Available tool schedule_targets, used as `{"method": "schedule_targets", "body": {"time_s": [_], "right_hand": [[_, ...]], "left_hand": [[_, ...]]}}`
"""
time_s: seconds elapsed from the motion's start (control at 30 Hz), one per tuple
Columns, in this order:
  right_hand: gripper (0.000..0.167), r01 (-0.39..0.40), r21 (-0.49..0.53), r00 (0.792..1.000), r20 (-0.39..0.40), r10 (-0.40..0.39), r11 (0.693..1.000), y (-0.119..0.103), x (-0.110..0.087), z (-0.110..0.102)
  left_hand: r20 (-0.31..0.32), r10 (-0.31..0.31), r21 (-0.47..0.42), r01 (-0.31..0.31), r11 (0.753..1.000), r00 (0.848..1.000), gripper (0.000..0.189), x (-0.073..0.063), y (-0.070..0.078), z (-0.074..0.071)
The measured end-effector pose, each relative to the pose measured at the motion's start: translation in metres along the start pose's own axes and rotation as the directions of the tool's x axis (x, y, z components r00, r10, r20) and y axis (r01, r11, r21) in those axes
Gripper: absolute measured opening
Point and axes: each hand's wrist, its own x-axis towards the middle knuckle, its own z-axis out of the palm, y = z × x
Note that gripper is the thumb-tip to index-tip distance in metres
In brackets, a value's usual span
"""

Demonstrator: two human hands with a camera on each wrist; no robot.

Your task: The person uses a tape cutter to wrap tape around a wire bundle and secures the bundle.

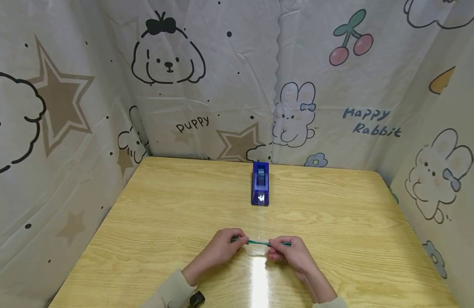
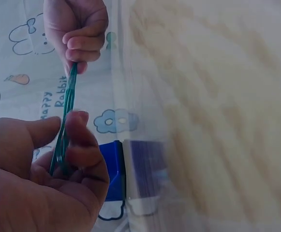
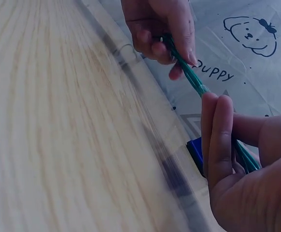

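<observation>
A thin bundle of green wire (image 1: 257, 243) is stretched between the two hands above the near part of the table. My left hand (image 1: 222, 246) pinches its left part between thumb and fingers, while my right hand (image 1: 293, 253) pinches the right part. Loops of the bundle (image 2: 67, 104) show between the left fingers in the left wrist view. A clear shiny band like tape (image 3: 204, 90) wraps the middle of the bundle, close to the right fingertips. The wire inside each hand is partly hidden. Beyond the hands stands a blue tape dispenser (image 1: 260, 184) with a tape roll in it.
The wood-grain table (image 1: 175, 205) has a glossy surface with a bright light reflection in front. Printed curtains (image 1: 237, 85) hang along its back and both sides. A dark wristband (image 1: 197, 299) sits at the left sleeve.
</observation>
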Motion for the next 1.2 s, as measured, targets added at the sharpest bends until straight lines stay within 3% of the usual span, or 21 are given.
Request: {"method": "schedule_targets", "body": {"time_s": [0.27,0.5,0.6,0.8,1.07,1.2], "right_hand": [[0.027,0.031,0.082,0.999,0.018,-0.032,0.996,0.0,-0.002,-0.002],[0.024,0.037,0.037,0.999,0.023,-0.038,0.999,-0.001,-0.001,0.001],[0.027,0.028,0.018,0.999,0.036,-0.029,0.999,-0.002,-0.002,0.001],[0.041,-0.016,-0.029,0.994,0.103,0.019,0.999,-0.002,-0.004,-0.001],[0.032,-0.019,-0.011,0.995,0.093,0.02,1.0,-0.001,-0.001,-0.003],[0.035,0.002,-0.012,0.996,0.089,-0.001,1.0,0.0,0.0,-0.003]], "left_hand": [[-0.018,-0.051,-0.12,0.048,0.992,0.999,0.027,0.005,-0.003,-0.003],[0.02,0.05,-0.049,-0.049,0.998,0.999,0.03,0.007,0.001,0.005],[0.016,0.065,-0.042,-0.064,0.997,0.998,0.026,0.005,0.004,0.007],[-0.009,0.049,0.003,-0.049,0.999,0.999,0.024,0.005,0.006,0.007],[-0.019,0.04,0.009,-0.04,0.999,0.999,0.026,0.005,0.006,0.007],[-0.018,-0.014,-0.038,0.013,0.999,1.0,0.029,0.004,0.004,0.006]]}}
